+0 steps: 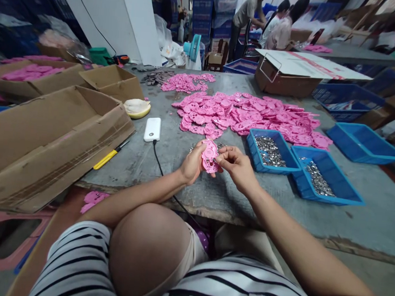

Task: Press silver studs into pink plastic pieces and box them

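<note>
Currently the left hand [192, 165] curls round a pink plastic cutout [210, 151] at the wearer's twelve o'clock; at its four o'clock edge the right hand [237, 168], thumb nearly meeting forefinger, pinches apparently a metal fitting [214, 160], which a slack pinch could drop.

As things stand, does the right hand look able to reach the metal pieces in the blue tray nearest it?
Probably yes: the right hand is beside the blue tray, open-topped over the metal pieces, with nothing visible between. It is, though, occupied at the pink piece.
</note>
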Demonstrator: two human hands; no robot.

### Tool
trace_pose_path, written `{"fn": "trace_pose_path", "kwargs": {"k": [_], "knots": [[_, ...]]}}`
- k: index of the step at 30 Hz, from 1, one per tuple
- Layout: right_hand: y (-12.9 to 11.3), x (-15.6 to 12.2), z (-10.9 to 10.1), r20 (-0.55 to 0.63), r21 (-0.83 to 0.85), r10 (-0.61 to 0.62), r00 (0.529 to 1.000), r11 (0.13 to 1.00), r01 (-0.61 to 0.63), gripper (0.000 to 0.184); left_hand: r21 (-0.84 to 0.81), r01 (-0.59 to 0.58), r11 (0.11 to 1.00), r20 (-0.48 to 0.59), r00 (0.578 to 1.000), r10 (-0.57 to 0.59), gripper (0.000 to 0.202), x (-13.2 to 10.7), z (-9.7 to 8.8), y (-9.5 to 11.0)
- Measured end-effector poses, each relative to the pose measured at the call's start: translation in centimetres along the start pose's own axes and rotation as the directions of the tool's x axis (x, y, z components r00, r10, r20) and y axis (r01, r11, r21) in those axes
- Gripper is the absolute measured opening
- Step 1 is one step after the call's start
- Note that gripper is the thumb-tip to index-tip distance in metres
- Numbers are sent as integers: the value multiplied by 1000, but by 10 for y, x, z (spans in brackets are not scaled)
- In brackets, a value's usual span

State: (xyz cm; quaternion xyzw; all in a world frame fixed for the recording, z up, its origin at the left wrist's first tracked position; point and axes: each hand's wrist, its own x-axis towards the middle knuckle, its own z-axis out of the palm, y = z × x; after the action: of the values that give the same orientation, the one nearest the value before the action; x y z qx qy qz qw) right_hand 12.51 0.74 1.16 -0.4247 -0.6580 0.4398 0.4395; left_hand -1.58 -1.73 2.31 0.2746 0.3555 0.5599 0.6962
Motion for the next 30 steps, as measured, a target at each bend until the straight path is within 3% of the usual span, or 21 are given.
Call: {"fn": "trace_pose_path", "kwargs": {"k": [11,18,26,30], "knots": [[3,0,5,16,-9,45,999,999,-45,32,-24,9,1000,-20,1000,-10,22,0,0,-1],[7,-1,6,5,-37,11,1000,999,-11,23,-1,3,1000,-10,1000,-3,29,-1,2,-1],[16,-5,12,-63,-172,-135,989,977,123,9,-32,29,999,-25,999,-29,31,-2,3,-2],[15,9,-6,-94,-198,-81,992,978,62,6,-26,41,999,41,998,-40,23,1,0,-4]]}}
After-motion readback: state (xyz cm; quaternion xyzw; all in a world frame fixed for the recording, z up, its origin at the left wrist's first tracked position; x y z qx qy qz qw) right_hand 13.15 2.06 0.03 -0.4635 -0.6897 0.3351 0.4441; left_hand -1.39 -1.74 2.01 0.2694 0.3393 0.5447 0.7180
